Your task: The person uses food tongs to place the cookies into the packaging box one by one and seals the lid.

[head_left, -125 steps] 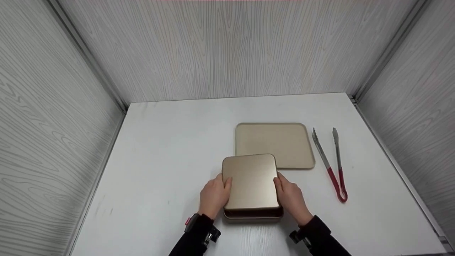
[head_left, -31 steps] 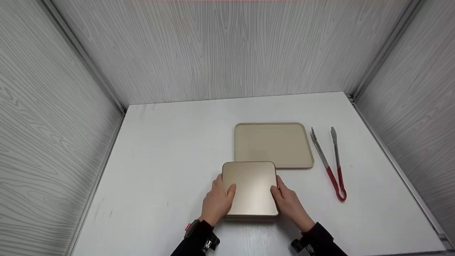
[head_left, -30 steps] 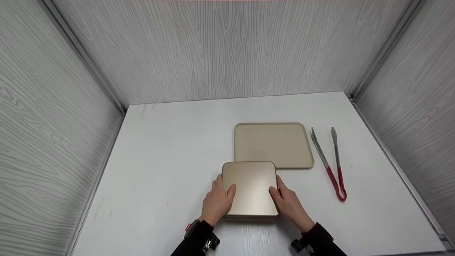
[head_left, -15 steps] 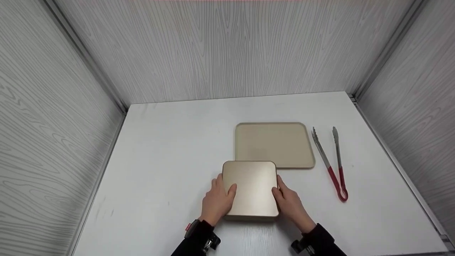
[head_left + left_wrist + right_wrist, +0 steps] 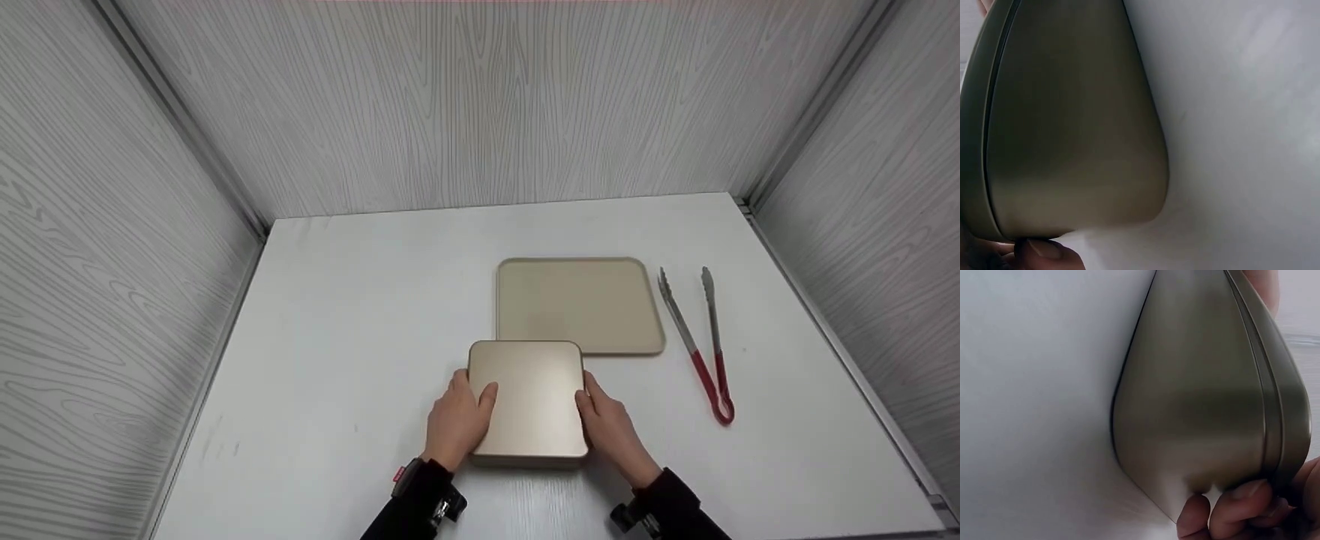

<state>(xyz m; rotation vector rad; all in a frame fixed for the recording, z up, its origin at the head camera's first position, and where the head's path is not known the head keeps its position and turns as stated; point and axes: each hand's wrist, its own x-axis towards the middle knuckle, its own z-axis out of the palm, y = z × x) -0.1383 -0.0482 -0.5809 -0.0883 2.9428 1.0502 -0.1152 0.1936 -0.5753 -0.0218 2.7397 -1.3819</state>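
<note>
A gold metal tin (image 5: 525, 463) stands near the front of the table, its flat lid (image 5: 532, 405) sitting over the top. My left hand (image 5: 456, 421) grips the left side, thumb on the lid's upper face and fingers down the side. On the opposite side my right hand (image 5: 611, 429) holds the tin, thumb at the lid's edge. A thin seam runs between lid and wall (image 5: 1078, 124) in the left wrist view. In the right wrist view a wider band shows below the lid's rim (image 5: 1293, 391). The tin's inside is hidden.
Behind the tin lies a flat beige tray (image 5: 577, 304), its front edge partly overlapped by the tin in the head view. Spread metal tongs with red handles (image 5: 709, 382) lie to the tray's right. Grey wood-grain panels (image 5: 480, 105) enclose the white table at the back and sides.
Earlier the lid was held raised and further back, with the dark inside of the tin showing at the front. Both hands have since brought it down over the tin; lately they barely move.
</note>
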